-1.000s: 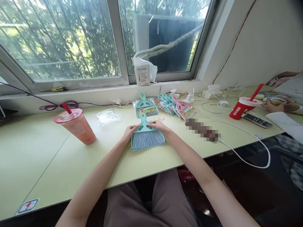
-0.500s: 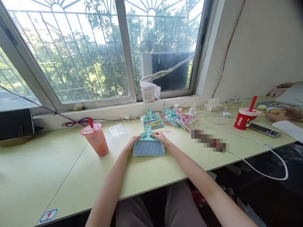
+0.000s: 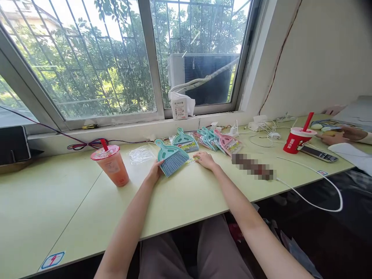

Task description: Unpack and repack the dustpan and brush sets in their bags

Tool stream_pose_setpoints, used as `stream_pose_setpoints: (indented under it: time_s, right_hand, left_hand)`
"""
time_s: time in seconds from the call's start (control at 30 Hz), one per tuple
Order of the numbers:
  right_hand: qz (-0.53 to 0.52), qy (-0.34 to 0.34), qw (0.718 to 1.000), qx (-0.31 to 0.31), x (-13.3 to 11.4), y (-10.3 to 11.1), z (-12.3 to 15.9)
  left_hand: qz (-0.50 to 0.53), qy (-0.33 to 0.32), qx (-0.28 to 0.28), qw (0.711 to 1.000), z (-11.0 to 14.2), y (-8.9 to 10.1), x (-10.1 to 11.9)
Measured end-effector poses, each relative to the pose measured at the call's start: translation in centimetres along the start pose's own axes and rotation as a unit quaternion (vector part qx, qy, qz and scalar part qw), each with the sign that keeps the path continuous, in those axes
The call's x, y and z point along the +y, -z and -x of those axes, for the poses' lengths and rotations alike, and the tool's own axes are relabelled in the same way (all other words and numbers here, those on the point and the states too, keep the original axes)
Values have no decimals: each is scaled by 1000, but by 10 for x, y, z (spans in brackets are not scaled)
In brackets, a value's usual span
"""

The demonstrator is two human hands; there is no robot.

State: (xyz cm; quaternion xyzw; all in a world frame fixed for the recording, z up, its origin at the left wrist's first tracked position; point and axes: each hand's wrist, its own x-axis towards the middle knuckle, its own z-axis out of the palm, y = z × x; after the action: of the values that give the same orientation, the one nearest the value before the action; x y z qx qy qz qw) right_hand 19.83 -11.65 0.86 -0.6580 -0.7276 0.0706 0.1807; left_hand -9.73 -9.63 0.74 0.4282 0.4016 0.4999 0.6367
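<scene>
Left hand (image 3: 155, 171): fingers gripping the edge of the teal dustpan-and-brush set (image 3: 173, 159), over the counter (image 3: 72, 193) at right hand's (image 3: 205, 160) 9 o'clock. Right fingers touch printed card (image 3: 190, 160); grip indeterminate.

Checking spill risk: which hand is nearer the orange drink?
Left. The left hand, holding the dustpan set, is to the right of the orange drink; the right hand is farther right, its fingers at a small label.

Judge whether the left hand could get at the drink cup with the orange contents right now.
Probably, if it lets go first: the left hand is holding the teal dustpan and brush set, though nothing seems to stand between it and the cup.
</scene>
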Motion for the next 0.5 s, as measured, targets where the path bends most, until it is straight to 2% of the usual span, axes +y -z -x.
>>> stream_pose_setpoints:
  time_s: [0.2,0.3,0.37,0.43,0.5]
  right_hand:
    - [3,-42,999,-29,-7,6,-1]
    - [-8,-62,998,-20,-8,7,-2]
    - [-29,-86,996,5,-8,9,-3]
    - [-60,-120,989,58,-8,11,-5]
    - [-133,-150,973,114,-10,12,-6]
  left_hand:
    - [48,-31,62,996,-6,-2,-7]
    - [27,-40,56,997,-5,-3,-9]
    - [7,-46,40,998,-5,-4,-8]
    - [-1,-46,36,998,-4,-5,-8]
    - [-4,-44,41,998,-4,-5,-7]
